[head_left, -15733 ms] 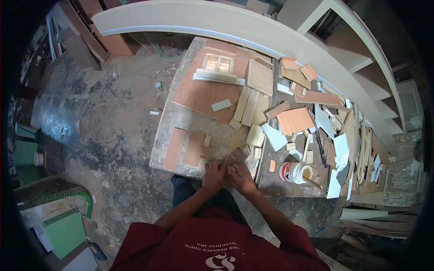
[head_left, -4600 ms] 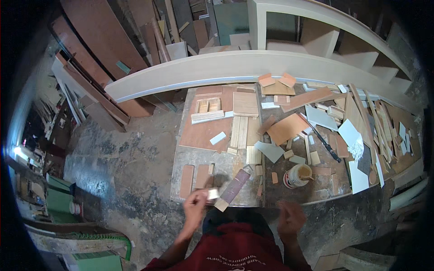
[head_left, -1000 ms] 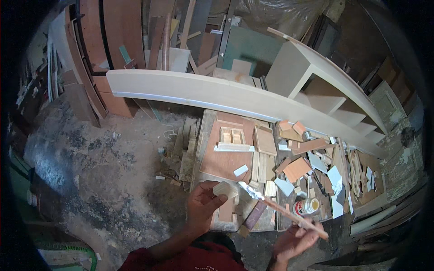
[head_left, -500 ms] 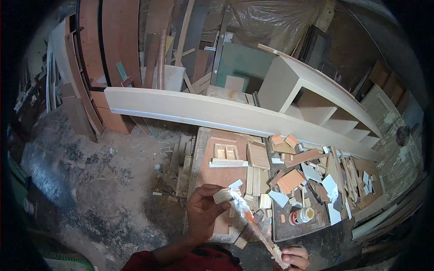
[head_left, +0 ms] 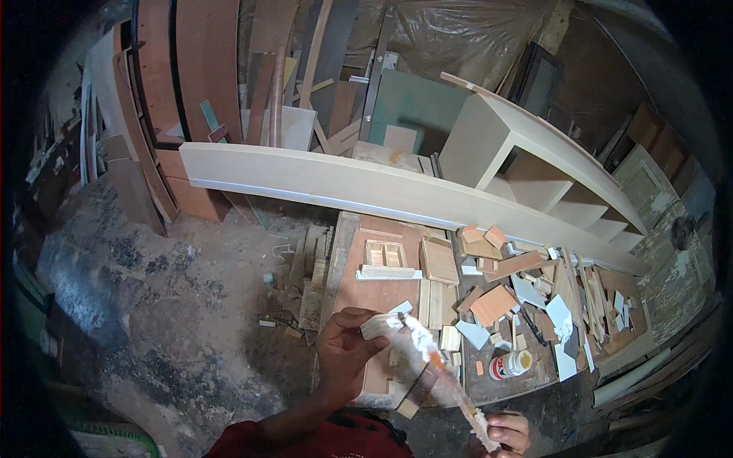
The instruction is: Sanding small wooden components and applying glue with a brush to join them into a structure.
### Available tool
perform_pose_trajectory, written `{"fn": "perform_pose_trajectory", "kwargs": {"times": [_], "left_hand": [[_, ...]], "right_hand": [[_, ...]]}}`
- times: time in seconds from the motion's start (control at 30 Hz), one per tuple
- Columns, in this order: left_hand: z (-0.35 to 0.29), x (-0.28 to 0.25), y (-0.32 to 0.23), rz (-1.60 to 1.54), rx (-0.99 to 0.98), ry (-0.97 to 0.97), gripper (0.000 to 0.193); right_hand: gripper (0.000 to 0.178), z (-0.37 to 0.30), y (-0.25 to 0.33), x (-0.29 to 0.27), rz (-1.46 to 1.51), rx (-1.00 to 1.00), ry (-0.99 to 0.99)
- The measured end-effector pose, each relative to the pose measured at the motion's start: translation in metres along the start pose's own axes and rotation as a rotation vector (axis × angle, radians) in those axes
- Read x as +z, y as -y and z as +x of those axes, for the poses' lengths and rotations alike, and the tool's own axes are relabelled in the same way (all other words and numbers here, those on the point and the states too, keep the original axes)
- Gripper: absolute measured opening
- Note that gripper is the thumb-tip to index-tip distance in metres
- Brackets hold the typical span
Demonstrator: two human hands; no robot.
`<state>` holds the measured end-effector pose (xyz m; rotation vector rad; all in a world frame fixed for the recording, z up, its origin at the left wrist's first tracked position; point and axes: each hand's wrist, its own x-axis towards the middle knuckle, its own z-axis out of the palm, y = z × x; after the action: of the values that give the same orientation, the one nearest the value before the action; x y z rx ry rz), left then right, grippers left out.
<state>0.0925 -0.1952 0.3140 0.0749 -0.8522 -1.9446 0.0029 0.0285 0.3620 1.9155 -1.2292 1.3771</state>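
Wears a deep red shirt [head_left: 328,441] below the left fingers [head_left: 343,320] and left of the right fingers [head_left: 510,431]. Has a loose sleeve [head_left: 235,440] of the same red, down and left from the left fingers, stopping well short of them and leaving the forearm [head_left: 301,410] bare.

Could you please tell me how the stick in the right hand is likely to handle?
The stick looks fairly stiff, since it runs straight though the right hand grips only one end. Being thin, it is probably light for its length. Its white-smeared far end may be slippery or sticky.
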Motion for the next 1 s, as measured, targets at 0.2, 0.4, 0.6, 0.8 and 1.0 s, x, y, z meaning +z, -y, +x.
{"fn": "perform_pose_trajectory", "kwargs": {"times": [0.2, 0.4, 0.6, 0.8, 1.0], "left_hand": [[-0.002, -0.005, 0.004, 0.01, 0.054, 0.001, 0.036], [-0.005, -0.011, 0.002, 0.091, 0.116, 0.002, 0.036], [-0.009, -0.016, 0.001, 0.146, 0.079, 0.073, 0.037], [-0.013, -0.022, -0.007, 0.166, 0.055, 0.149, 0.037], [-0.017, -0.032, -0.009, 0.086, 0.033, 0.138, 0.04]], "right_hand": [[0.032, 0.008, 0.01, 0.004, 0.054, 0.095, 0.069], [0.026, -0.015, -0.003, 0.043, -0.332, 0.424, -0.721], [0.02, 0.002, -0.012, 0.055, 0.381, 1.179, -1.289], [0.016, -0.024, -0.033, 0.046, 0.733, 1.508, -1.072], [0.016, -0.024, -0.039, 0.032, 0.728, 1.565, -1.097]]}}
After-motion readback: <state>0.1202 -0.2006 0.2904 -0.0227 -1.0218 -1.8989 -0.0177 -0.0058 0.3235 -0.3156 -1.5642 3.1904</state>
